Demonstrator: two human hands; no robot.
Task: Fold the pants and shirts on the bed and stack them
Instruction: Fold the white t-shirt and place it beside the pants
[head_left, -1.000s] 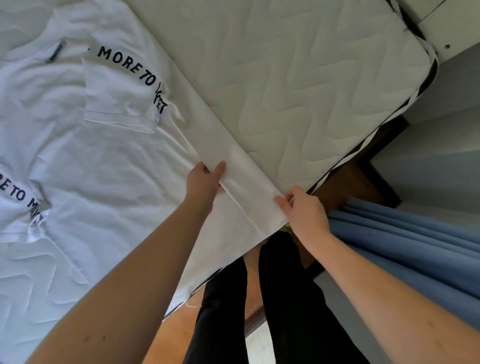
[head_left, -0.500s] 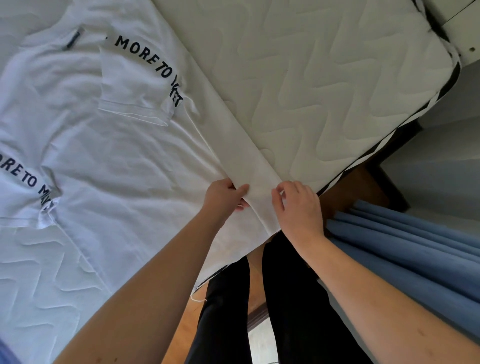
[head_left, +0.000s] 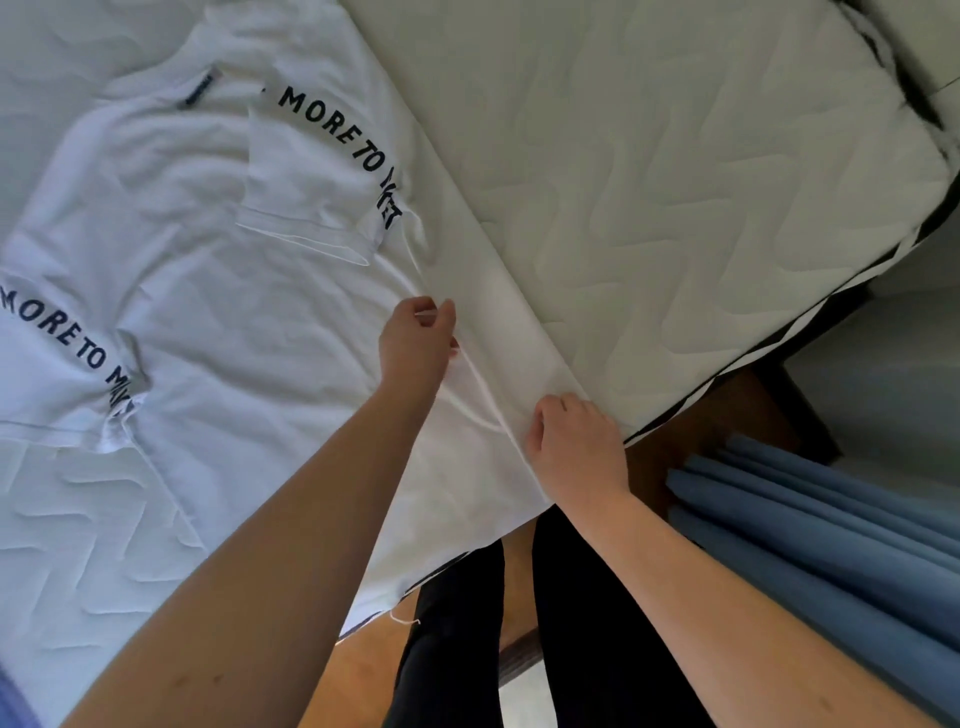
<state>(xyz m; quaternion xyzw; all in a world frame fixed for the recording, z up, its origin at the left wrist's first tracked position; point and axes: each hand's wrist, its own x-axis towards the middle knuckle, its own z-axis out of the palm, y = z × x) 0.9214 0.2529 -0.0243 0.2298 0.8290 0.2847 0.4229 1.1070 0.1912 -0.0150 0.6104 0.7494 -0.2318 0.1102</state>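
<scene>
Lying flat on the quilted mattress (head_left: 675, 156), white shirt (head_left: 208, 291) with "MORE TO" printed on both sleeves, one side already folded over along a straight edge, hem reaching the mattress corner near the black-trousered legs (head_left: 597, 623) and blue curtain (head_left: 831, 530). Now farther up the folded panel than a second ago, left hand (head_left: 415, 343), fingers curled and pinching a raised ridge of shirt cloth. Moved in from the hem corner, right hand (head_left: 574, 441), fingers bent down and gripping the folded edge near the hem.
</scene>
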